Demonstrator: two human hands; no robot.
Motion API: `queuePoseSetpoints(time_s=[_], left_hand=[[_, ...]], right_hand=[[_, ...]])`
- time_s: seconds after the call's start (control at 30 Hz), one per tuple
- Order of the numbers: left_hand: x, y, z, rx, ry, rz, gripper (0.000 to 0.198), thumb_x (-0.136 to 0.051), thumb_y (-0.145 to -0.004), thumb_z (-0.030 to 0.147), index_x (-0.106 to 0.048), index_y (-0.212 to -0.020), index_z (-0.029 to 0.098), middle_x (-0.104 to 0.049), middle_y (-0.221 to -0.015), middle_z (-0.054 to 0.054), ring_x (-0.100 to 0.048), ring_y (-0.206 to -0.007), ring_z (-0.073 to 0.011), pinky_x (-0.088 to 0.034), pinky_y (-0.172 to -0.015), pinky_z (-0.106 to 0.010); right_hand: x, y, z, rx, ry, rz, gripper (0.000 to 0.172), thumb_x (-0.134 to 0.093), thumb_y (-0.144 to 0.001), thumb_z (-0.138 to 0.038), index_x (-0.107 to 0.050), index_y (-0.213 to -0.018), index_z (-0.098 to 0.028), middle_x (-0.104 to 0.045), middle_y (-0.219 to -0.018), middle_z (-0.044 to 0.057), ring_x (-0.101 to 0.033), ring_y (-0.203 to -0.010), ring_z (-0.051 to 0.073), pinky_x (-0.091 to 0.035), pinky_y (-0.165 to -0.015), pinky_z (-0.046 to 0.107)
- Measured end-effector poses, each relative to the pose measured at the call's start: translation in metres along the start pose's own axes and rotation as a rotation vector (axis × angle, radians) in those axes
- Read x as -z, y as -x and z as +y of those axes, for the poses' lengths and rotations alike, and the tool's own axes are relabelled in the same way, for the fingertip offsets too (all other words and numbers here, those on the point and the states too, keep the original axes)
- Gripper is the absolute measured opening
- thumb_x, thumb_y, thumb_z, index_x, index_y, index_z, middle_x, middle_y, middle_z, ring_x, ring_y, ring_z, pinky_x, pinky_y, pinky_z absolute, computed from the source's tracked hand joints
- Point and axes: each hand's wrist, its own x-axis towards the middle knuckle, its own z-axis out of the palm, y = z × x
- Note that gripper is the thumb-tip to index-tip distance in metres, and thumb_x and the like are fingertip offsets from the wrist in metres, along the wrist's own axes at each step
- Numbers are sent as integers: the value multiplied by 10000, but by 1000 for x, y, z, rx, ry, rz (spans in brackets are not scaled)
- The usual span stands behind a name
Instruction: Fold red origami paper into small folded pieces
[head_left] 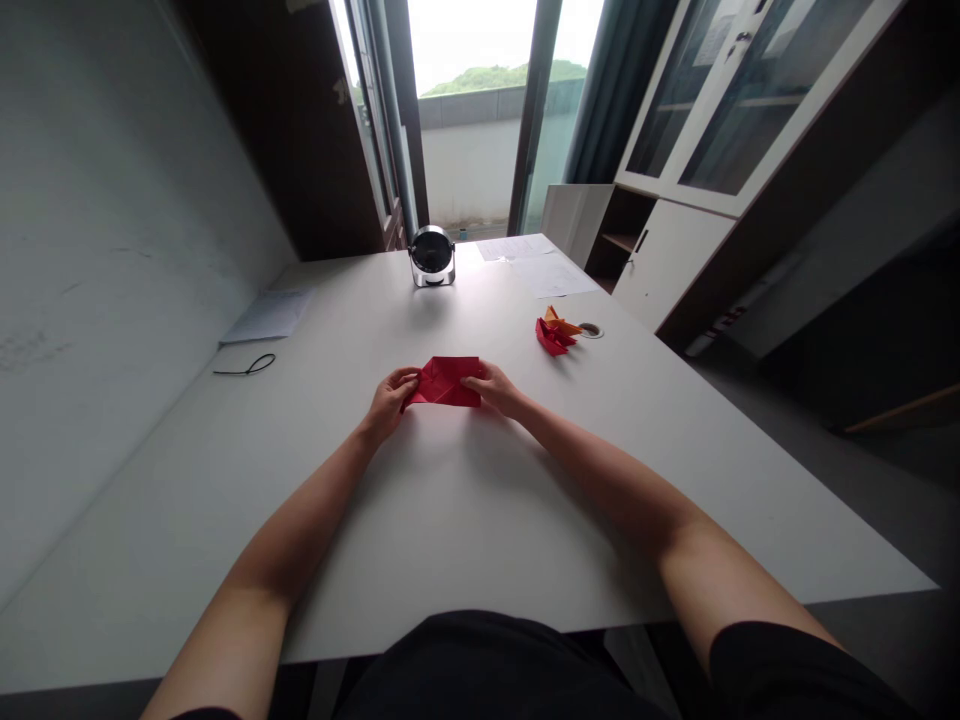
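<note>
The white worktop [465,540] ran from its near edge to just past a round black device [432,250] on a silvery stand, which stood close to its far end. To the right of the device, well apart from it, rose a white cabinet [675,265] with glass upper doors. White sheets [551,277] lay flat to the device's right, near it, and a paler stack of papers [266,315] lay to its left, farther off.

On the near side of the device, the left hand [388,400] held the left end of a piece of red paper [450,380], and the right hand [491,388] pinched the opposite end, thumb on the near face. The red paper thus spanned the space between the hands, creased at a slant; whether its lower edge touched the worktop could not be told.

Nearer than the device and to its right sat red and orange folded paper figures [553,338], close together. Nearer than the device and well to its left lay a thin black strip [238,373], bent into a loop. A round cable hole [592,330] lay to the device's right, just beyond the figures.
</note>
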Motion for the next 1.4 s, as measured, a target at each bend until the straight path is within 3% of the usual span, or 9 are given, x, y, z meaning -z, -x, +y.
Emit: queuePoseSetpoints(time_s=[0.17, 0.43, 0.67, 0.87, 1.07, 1.17, 1.4], left_hand=[[1, 0, 1, 14, 24, 5, 538, -789, -728, 385, -608, -1191, 180, -725, -1003, -66, -700, -817, -159, -560, -744, -279], [-4, 5, 5, 61, -6, -59, 626, -798, -744, 380, -549, -1286, 192, -716, -1100, -95, -707, -882, -190, -571, -810, -318], [-8, 6, 5, 35, -30, -42, 633, -808, -728, 417, -567, -1253, 160, -734, -1043, -101, -710, -854, -206, -571, -805, -346], [-8, 5, 4, 36, 18, 34, 593, -834, -688, 423, -619, -1172, 156, -742, -955, -74, -702, -815, -193, -556, -787, -327], [-6, 6, 2, 80, 23, -13, 461, -826, -696, 441, -681, -1013, 139, -738, -936, -78, -688, -797, -194, -552, -775, -335], [-6, 6, 2, 84, 28, -28, 410, -816, -714, 426, -685, -977, 139, -736, -925, -71, -685, -797, -191, -552, -779, -337], [-8, 7, 4, 43, -41, -55, 366, -809, -723, 410, -709, -938, 132, -735, -899, -65, -661, -772, -164, -523, -742, -289]], right_hand=[[1, -1, -4, -36, -66, 53, 430, -760, -710, -347, -627, -1089, -191, -736, -989, 61, -682, -831, 187, -554, -732, 301], [4, -3, -3, -67, -87, 77, 446, -798, -684, -450, -538, -946, -198, -733, -853, 31, -683, -743, 180, -529, -676, 294], [-4, 2, -4, -7, -21, 36, 440, -770, -732, -454, -554, -1016, -196, -725, -961, 59, -691, -833, 196, -546, -723, 313], [-3, 1, -1, 40, 36, 5, 374, -725, -767, -427, -553, -1000, -190, -702, -858, 23, -638, -747, 153, -516, -702, 291], [-5, 0, 3, 124, 208, 25, 349, -693, -768, -340, -609, -1064, -175, -708, -979, 43, -637, -848, 187, -517, -768, 315], [-5, 0, 3, 127, 180, 31, 337, -686, -774, -346, -626, -1058, -176, -720, -989, 48, -653, -875, 205, -531, -791, 334], [6, -2, -6, 31, -100, 101, 708, -747, -758, -384, -469, -1391, -231, -754, -922, 41, -697, -824, 208, -572, -812, 389]])
